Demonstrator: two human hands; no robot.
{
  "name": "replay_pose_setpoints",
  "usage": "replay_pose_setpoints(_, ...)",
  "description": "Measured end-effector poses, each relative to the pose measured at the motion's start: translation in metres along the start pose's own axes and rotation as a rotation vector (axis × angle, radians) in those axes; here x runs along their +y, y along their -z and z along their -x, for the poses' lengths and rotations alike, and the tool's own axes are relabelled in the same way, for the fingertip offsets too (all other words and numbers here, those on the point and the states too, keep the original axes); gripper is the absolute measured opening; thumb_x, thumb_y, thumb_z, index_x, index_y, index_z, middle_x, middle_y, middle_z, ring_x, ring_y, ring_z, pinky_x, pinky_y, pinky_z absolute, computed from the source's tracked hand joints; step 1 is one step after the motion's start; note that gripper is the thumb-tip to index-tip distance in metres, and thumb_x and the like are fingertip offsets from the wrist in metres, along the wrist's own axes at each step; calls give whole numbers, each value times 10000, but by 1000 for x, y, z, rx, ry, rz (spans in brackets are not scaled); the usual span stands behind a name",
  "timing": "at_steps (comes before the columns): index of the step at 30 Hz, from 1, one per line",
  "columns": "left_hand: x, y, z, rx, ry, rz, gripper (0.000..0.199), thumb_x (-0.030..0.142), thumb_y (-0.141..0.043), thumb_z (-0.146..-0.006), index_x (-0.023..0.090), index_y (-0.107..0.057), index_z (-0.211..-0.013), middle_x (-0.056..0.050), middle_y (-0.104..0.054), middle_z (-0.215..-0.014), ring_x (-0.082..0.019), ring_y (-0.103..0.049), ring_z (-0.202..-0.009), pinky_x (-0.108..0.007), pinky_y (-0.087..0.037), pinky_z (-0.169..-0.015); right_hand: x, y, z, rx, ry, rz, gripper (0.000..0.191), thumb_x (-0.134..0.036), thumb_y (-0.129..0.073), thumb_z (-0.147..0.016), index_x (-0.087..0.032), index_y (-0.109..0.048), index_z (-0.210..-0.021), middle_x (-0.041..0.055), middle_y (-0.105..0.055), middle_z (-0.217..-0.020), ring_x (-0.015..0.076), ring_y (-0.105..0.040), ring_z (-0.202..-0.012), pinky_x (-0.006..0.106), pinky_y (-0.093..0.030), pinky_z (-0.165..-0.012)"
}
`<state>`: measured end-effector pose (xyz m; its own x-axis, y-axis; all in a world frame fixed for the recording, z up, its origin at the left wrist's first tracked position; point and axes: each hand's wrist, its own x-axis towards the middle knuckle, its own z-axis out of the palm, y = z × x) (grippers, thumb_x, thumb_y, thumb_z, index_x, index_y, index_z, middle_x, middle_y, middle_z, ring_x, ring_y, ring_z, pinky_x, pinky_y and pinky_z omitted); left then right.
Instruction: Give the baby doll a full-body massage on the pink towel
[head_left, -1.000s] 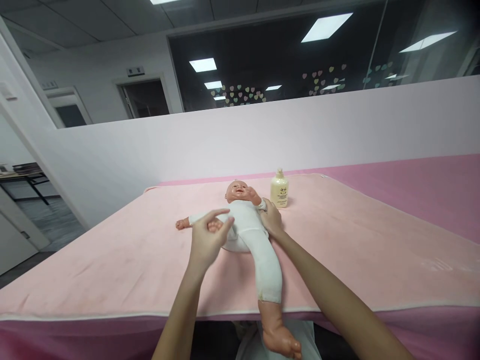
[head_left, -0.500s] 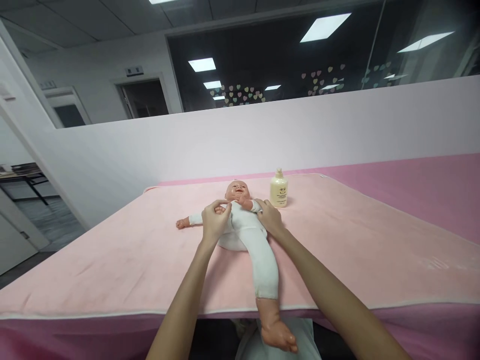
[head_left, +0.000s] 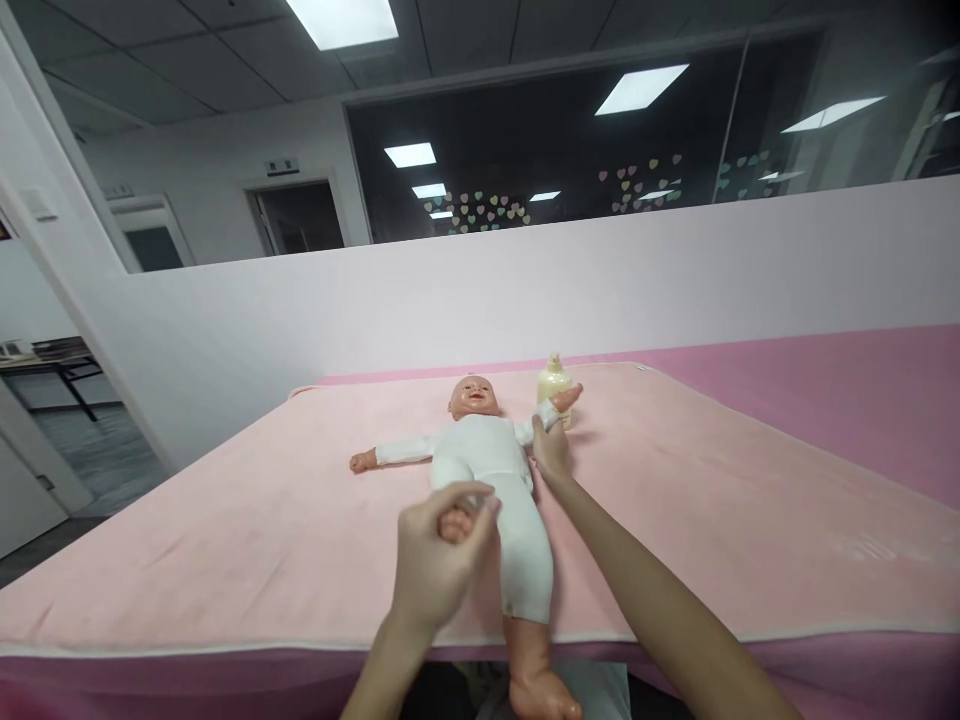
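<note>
A baby doll point(head_left: 480, 445) in a white body suit lies on its back, head away from me. My left hand point(head_left: 442, 545) is closed around the doll's foot point(head_left: 455, 525) on the left side; toes show between thumb and fingers, and most of that lower leg is hidden. My right hand point(head_left: 551, 445) grips the doll's arm on the right by its white sleeve. That doll's hand point(head_left: 568, 396) points up and outward, in front of a pale yellow pump bottle point(head_left: 553, 375). The other doll arm point(head_left: 401, 452) stretches left on the blanket.
A pink blanket point(head_left: 247, 520) with a pale edge covers the table. The doll's straight leg point(head_left: 527, 560) reaches past the near edge. Behind stands a white partition point(head_left: 450, 300) with dark glass above it. At the far left is a side table point(head_left: 64, 365) with papers.
My left hand has drawn the doll's foot down from its chest toward me. My right hand has swung the other arm from across the chest outward to the right. The view tilted up slightly.
</note>
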<state>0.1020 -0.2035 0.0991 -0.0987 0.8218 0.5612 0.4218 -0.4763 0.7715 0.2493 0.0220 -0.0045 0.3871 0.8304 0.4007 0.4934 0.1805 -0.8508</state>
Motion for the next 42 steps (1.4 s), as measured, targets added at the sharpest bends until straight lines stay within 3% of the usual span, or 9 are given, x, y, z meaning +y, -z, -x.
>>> replay_pose_setpoints(6,-72,3,-97,266,104,39,194,333,-587,-662,146,-626,-630,7,-546,-529,-115,-514,-541,-221,-431,-557,-18,10,8,-282,260,329,443,-169,-455,-773,-281,-538,-1193,54,-576,-980,188,-558,-858,243,-349,-642)
replay_pose_setpoints(10,-102,12,-105,285,165,124,215,355,-587,-658,146,-594,-611,49,-435,-428,-100,-454,-469,-225,-418,-538,-19,12,9,-296,229,370,450,-193,-451,-793,-302,-525,-1223,54,-560,-949,193,-552,-853,248,-338,-628)
replay_pose_setpoints(16,-55,32,-45,313,83,-20,188,337,-635,-665,154,-639,-618,-11,-587,-582,-132,-537,-577,-230,-439,-557,-11,3,8,-191,163,128,356,-282,-452,-807,-257,-553,-1148,55,-591,-980,208,-561,-872,268,-381,-684)
replay_pose_setpoints(22,18,25,35,-79,-3,0,146,286,-630,-723,183,-665,-626,-23,-603,-568,-137,-546,-527,-224,-446,-502,1,-3,-2,28,-218,-177,418,-388,-320,-851,-189,-539,-1146,67,-631,-809,229,-592,-697,307,-416,-608)
replay_pose_setpoints(26,11,10,29,-105,-21,-15,147,290,-614,-741,179,-680,-671,-15,-596,-556,-123,-539,-515,-208,-433,-497,-2,5,-3,-2,-136,-74,353,-330,-365,-829,-205,-574,-1086,66,-632,-875,214,-586,-742,285,-399,-610)
replay_pose_setpoints(30,-29,4,-30,8,9,-71,184,324,-602,-736,160,-684,-713,-2,-596,-558,-124,-539,-540,-213,-423,-535,-14,14,5,-259,224,253,368,-163,-439,-762,-252,-606,-1078,53,-606,-964,190,-567,-855,247,-355,-645)
replay_pose_setpoints(34,-58,8,-73,75,52,-156,165,296,-601,-712,154,-675,-672,-17,-655,-629,-155,-594,-641,-233,-442,-621,-19,18,9,-316,267,359,443,-126,-405,-771,-277,-571,-1153,57,-584,-989,186,-561,-863,248,-335,-635)
replay_pose_setpoints(37,-47,14,-58,26,20,-203,161,296,-593,-728,166,-682,-697,-17,-670,-652,-158,-604,-649,-235,-443,-616,-13,13,7,-301,251,277,396,-168,-425,-785,-261,-550,-1149,55,-586,-1005,191,-559,-877,251,-350,-657)
replay_pose_setpoints(42,-1,7,17,-215,-80,-216,108,214,-592,-738,203,-694,-703,-9,-672,-661,-143,-603,-632,-226,-451,-610,2,0,0,-150,34,-58,275,-389,-450,-817,-205,-552,-993,55,-622,-909,201,-574,-805,268,-394,-657)
